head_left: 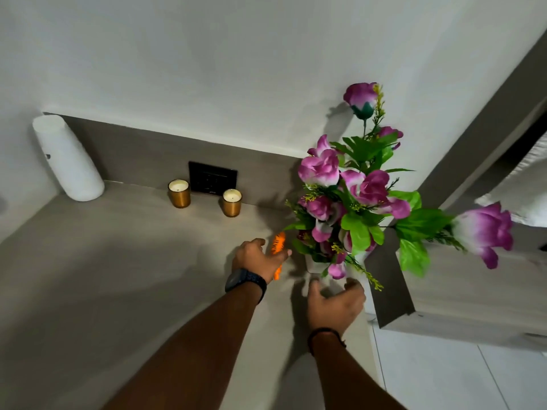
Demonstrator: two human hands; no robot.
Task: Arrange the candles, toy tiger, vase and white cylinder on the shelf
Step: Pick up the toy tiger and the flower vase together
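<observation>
My left hand (257,257) is closed around an orange striped toy tiger (278,243), low over the grey shelf (118,261), just left of the vase. My right hand (334,306) wraps the base of a white vase (313,263) filled with purple artificial flowers (349,202) at the shelf's right end. Two gold candles stand by the back wall: one (179,193) to the left of a black switch plate, the other (232,202) to its right. A tall white cylinder (68,159) stands in the far left corner.
A black switch plate (212,179) sits on the back panel between the candles. A grey wooden unit (458,291) juts in at the right, close to the flowers. White floor tiles (444,377) lie below the shelf's right edge.
</observation>
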